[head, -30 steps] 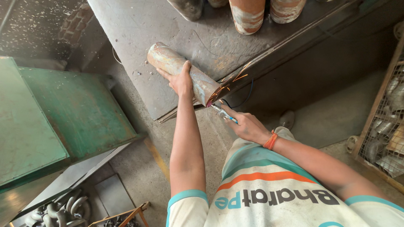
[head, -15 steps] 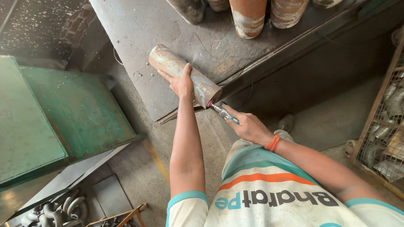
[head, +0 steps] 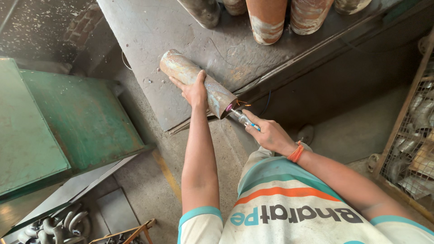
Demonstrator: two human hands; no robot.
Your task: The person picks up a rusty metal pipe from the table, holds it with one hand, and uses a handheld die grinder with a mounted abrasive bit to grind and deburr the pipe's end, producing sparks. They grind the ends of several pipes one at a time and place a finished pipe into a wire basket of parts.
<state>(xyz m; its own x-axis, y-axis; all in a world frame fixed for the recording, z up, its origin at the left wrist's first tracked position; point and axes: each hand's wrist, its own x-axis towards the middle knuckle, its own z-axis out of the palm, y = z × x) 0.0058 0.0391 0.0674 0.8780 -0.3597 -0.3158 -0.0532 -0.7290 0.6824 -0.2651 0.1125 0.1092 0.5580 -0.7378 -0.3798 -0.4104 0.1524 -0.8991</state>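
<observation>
A rusty steel pipe (head: 181, 68) lies on a grey metal bench top (head: 149, 31), its near end overhanging the edge. My left hand (head: 195, 90) is pressed over the pipe's middle, holding it down. My right hand (head: 270, 133) grips a slim die grinder (head: 244, 119) with a blue-and-silver body. The grinder's pink tip sits at the rim of the pipe's open end, and a few orange sparks fly off there.
Several rusty upright pipes (head: 266, 18) stand at the back of the bench. A green metal cabinet (head: 54, 122) is to the left. Pipe elbows (head: 54, 226) lie on the floor at bottom left, and a wire cage of fittings (head: 413, 135) stands at right.
My right hand has brought the grinder tip closer into the pipe's mouth, and sparks now show. My left hand stays on the pipe.
</observation>
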